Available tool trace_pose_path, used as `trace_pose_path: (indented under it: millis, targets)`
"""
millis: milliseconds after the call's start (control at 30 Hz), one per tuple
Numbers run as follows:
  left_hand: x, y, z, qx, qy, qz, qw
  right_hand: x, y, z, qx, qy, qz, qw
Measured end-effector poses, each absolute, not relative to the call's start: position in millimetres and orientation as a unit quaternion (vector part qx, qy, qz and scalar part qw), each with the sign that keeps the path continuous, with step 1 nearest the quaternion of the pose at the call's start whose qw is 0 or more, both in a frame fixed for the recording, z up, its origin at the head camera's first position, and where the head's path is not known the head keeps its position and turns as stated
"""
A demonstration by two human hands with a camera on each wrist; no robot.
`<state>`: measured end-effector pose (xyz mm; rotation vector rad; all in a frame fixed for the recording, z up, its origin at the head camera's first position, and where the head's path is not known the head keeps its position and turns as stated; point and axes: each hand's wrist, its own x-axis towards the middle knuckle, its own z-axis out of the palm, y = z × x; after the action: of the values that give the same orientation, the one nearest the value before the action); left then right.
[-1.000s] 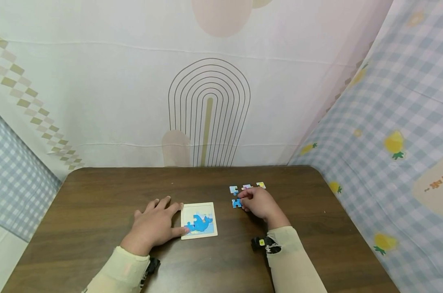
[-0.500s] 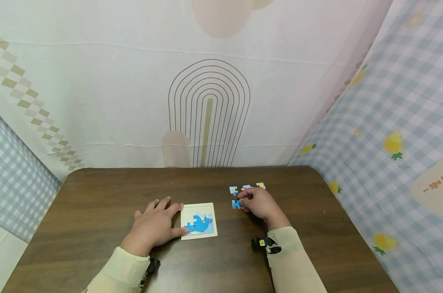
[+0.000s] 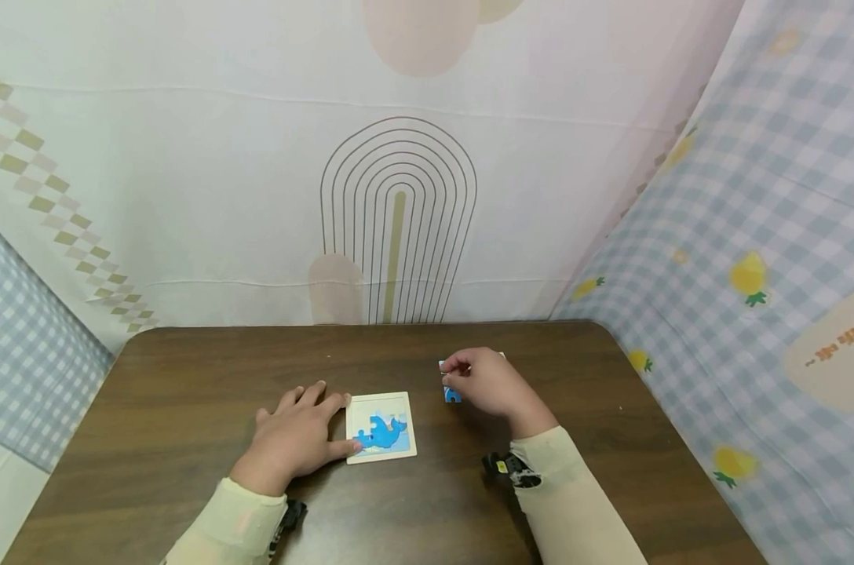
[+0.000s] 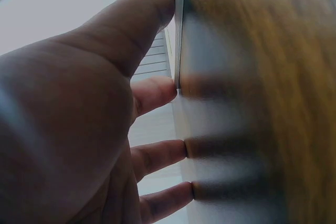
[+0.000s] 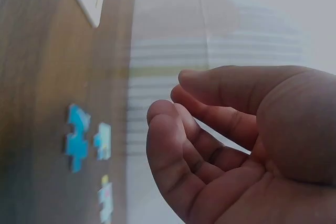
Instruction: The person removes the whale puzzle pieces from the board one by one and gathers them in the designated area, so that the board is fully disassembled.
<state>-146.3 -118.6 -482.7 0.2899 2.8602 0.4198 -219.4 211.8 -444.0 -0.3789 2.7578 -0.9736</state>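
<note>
In the head view my left hand [image 3: 293, 439] lies spread at the left side of a square puzzle tray [image 3: 412, 428], its thumb over the lower left edge. A partly assembled blue animal picture [image 3: 388, 433] fills the tray's lower part. The left wrist view shows the straight fingers [image 4: 157, 153] touching the tabletop. My right hand [image 3: 490, 388] hovers over loose puzzle pieces right of the tray, loosely curled, thumb and fingers apart with nothing between them. Below it lie a blue piece [image 5: 77, 139], a pale blue piece [image 5: 104, 141] and another light piece [image 5: 106, 202], one partly cut off.
The dark wooden table [image 3: 427, 510] ends at the back against a white patterned cloth [image 3: 257, 196]. A blue checked cloth [image 3: 681, 314] hangs along the right side. In the head view my right hand hides most of the loose pieces.
My right hand has risen slightly from beside the blue piece and now covers more of the loose pieces. The left hand and the tray stay put; the head view has shifted slightly.
</note>
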Motion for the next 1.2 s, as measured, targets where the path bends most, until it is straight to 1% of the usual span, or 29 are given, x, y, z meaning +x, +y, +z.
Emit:
trace_pose_path:
  millis: [133,233,533,867,1200]
  targets:
    - [-147,-118,-483,0.100,0.978,0.141,0.115,-217,197,-433,-0.165,0.935,-0.296,0.103]
    - [-147,-118,-484,0.099,0.979,0.140,0.114,-215,184,-432,-0.186,0.936,-0.276,0.110]
    - [-147,-118,-485,0.097,0.980,0.137,0.111,-202,140,-450,-0.255,0.934,-0.213,0.134]
    - [-146,-118,-482,0.098,0.979,0.141,0.109,-198,113,-464,-0.266,0.934,-0.183,0.151]
    - [-146,-119,-483,0.101,0.980,0.137,0.105,-198,104,-470,-0.268,0.942,-0.141,0.148]
